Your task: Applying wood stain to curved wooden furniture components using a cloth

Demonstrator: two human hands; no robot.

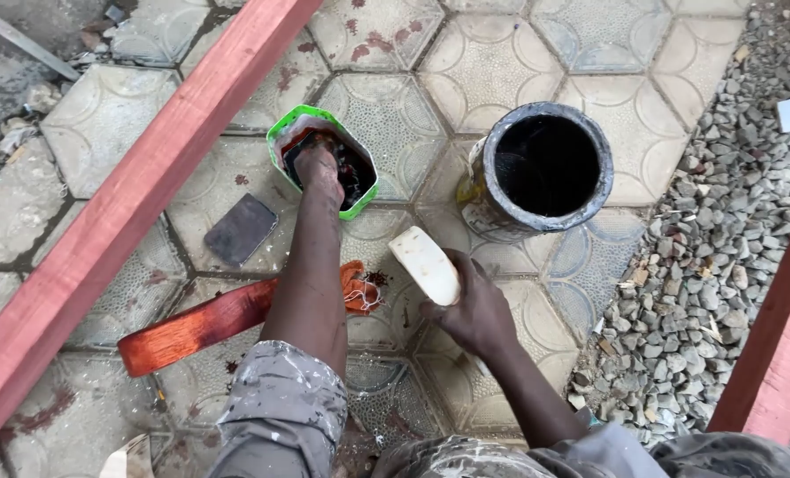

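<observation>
My left hand reaches down into a green-rimmed plastic container of dark red liquid; its fingers are dipped inside and partly hidden. My right hand holds a curved cream-white object just above the paving. A short red-stained wooden piece lies under my left forearm, with an orange rag at its right end.
A round dark can holding black liquid stands at the right. A dark flat square pad lies on the hexagonal paving. A long red-stained timber runs diagonally at left, another at the right edge. Gravel covers the right side.
</observation>
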